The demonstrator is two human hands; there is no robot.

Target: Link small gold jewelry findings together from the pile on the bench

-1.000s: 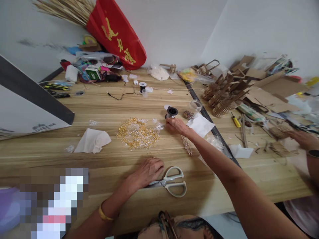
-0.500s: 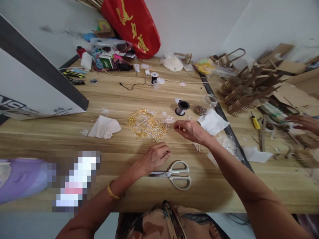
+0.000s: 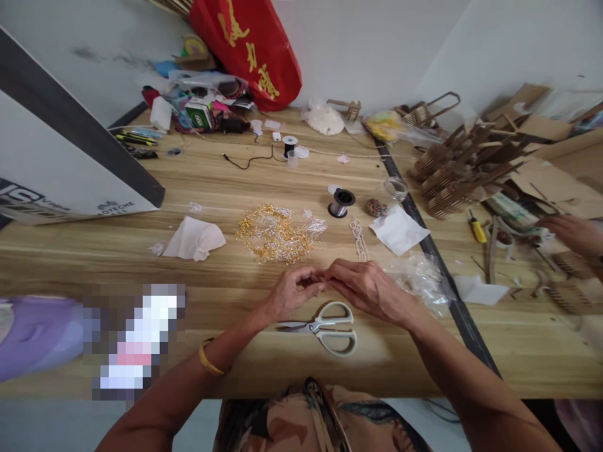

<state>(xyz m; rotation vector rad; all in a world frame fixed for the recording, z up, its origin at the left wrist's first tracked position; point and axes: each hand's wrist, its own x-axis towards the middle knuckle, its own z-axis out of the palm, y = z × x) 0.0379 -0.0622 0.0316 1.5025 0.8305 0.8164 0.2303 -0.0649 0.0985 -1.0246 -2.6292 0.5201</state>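
Note:
My left hand [image 3: 291,292] and my right hand [image 3: 365,287] meet fingertip to fingertip just above the wooden table [image 3: 245,188]. Both are pinched on something too small to make out. White-handled scissors [image 3: 325,326] lie directly below them. A heap of gold and silver beads and pins [image 3: 276,232] lies beyond the hands. A spool of clear thread [image 3: 341,202] stands behind it to the right. Next to the spool a short beaded chain [image 3: 360,238] lies on the table.
A crumpled tissue [image 3: 194,239] lies left of the beads, white paper [image 3: 398,230] and a clear plastic bag [image 3: 418,276] to the right. A large white box [image 3: 56,163] fills the left. Cardboard pieces [image 3: 461,169] pile up at right, where another person's hand [image 3: 572,233] works.
My right hand drew back from the spool to meet my left hand, which lifted off the scissors' blades. The view shifted left and down.

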